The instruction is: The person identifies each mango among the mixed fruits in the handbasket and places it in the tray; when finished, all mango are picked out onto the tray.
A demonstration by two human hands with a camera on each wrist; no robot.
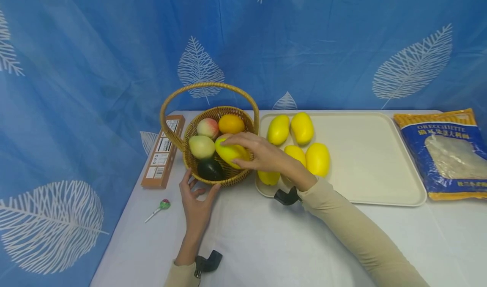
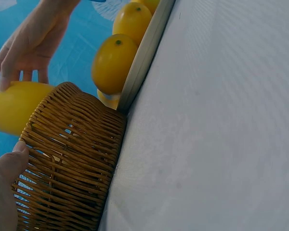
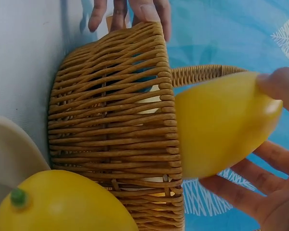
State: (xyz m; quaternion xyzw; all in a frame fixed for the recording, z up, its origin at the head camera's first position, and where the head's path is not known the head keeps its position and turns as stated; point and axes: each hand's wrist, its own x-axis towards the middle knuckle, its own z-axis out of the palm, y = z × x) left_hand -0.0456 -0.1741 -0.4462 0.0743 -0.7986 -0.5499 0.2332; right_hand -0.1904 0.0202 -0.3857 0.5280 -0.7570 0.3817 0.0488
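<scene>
My right hand (image 1: pixel 262 151) grips a yellow mango (image 3: pixel 221 127) between thumb and fingers, at the mouth of a wicker basket (image 1: pixel 237 179). In the right wrist view the basket's wall hides part of the mango. My left hand (image 1: pixel 198 204) touches the basket's near side, its thumb (image 2: pixel 14 161) on the rim and its fingers spread. Inside lie a pink-and-cream peach (image 1: pixel 207 128), an orange fruit (image 1: pixel 231 124), a pale yellow-green fruit (image 1: pixel 201 146) and a dark green avocado (image 1: pixel 210 169). The tall handle (image 1: pixel 209 84) arches over the far side.
Right of the basket, a cream tray (image 1: pixel 365 151) carries several more yellow mangoes (image 1: pixel 317 159). A blue-and-yellow pasta bag (image 1: pixel 449 151) lies beyond it. A long brown box (image 1: pixel 163 151) and a lollipop (image 1: pixel 164 204) lie on the left. A blue leaf-patterned cloth (image 1: pixel 304 46) hangs behind.
</scene>
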